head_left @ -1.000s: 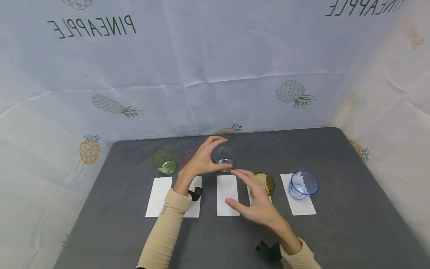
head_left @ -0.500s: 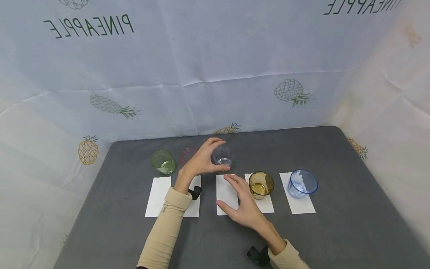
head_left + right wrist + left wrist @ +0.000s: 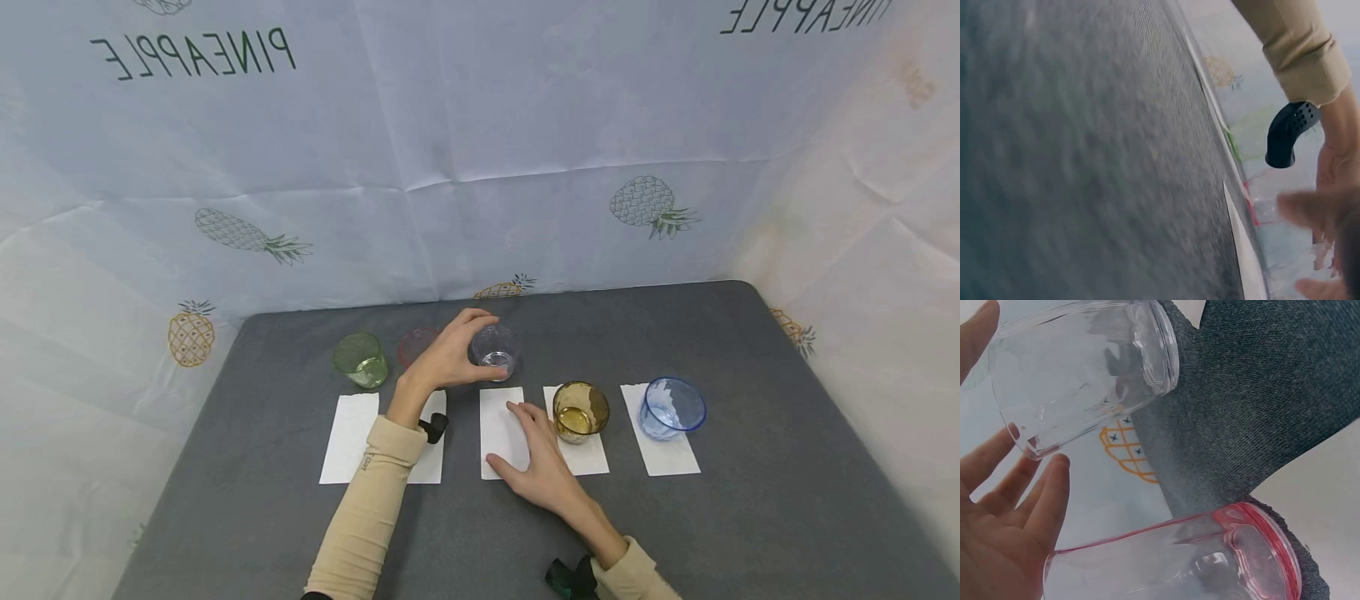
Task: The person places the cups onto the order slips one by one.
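Observation:
My left hand [image 3: 450, 354] reaches round a clear glass [image 3: 497, 343] standing on the dark table. In the left wrist view the thumb and fingertips are spread at the rim of this glass, on either side of it. A pink-rimmed glass [image 3: 1179, 565] stands just beside it, partly behind the hand in the head view. My right hand [image 3: 542, 467] hovers low at the middle white paper [image 3: 498, 433], thumb and fingers apart with nothing between them. An amber glass [image 3: 581, 408] stands on the paper just right of it.
A blue glass [image 3: 671, 404] stands on the rightmost paper [image 3: 673, 460]. At the back left is a green glass [image 3: 361, 361]. Two white papers lie in front on the left, the outer paper [image 3: 347, 442] and the inner paper [image 3: 429, 462] under my left forearm. A pineapple-print cloth [image 3: 450, 125] hangs behind.
My right hand has moved left and down, away from the amber glass to the middle paper, uncovering that glass. The left hand has stayed around the clear glass.

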`<state>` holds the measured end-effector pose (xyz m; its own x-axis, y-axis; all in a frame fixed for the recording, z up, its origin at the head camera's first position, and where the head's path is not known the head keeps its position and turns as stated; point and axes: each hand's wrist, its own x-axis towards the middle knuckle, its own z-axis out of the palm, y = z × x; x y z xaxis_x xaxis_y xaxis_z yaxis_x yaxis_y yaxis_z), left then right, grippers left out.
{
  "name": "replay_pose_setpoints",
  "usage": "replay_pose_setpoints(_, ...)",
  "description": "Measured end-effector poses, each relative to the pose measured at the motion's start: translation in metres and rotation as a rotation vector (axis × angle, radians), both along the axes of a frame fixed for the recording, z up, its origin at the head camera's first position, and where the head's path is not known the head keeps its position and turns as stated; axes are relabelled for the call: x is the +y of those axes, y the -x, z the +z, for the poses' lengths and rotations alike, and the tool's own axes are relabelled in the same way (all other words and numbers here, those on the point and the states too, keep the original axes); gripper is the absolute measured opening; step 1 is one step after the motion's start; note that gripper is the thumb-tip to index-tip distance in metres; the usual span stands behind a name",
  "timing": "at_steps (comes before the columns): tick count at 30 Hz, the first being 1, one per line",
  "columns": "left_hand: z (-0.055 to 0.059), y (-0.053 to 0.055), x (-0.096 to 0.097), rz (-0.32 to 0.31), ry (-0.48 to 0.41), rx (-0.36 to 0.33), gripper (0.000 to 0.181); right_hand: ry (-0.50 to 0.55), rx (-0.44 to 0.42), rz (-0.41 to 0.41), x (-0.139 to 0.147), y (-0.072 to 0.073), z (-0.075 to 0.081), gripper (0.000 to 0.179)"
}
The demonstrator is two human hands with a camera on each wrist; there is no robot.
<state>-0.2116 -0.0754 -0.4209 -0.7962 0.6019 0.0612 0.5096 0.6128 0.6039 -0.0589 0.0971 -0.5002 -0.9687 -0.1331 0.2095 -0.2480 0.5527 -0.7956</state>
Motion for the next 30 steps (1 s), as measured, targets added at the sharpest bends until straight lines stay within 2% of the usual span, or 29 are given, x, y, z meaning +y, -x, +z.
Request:
replay_pose_setpoints(5,-0.0013,0.0009,0.0005,0.012,0.025,-0.003,0.086,-0.037,0.02,-0.021,-0.0019,-0.0014,-0.0066,0.072)
replay_pose_setpoints(11,-0.0013,0.0009,0.0018,0.016,0.038,-0.008,0.086,-0.09,0.007,-0.031,-0.0029,-0.0023,-0.0072,0.075)
replay_pose_setpoints(22,-0.0013,0.0005,0.0036,0.037,0.069,-0.017,0.086,-0.115,-0.058,-0.037,-0.003,-0.0016,-0.0051,0.077)
replay_pose_setpoints(30,-0.0006,-0.0011,0.0053,0.061,0.091,-0.017,0.088,-0.121,-0.061,-0.039,-0.004,-0.0018,-0.0047,0.076)
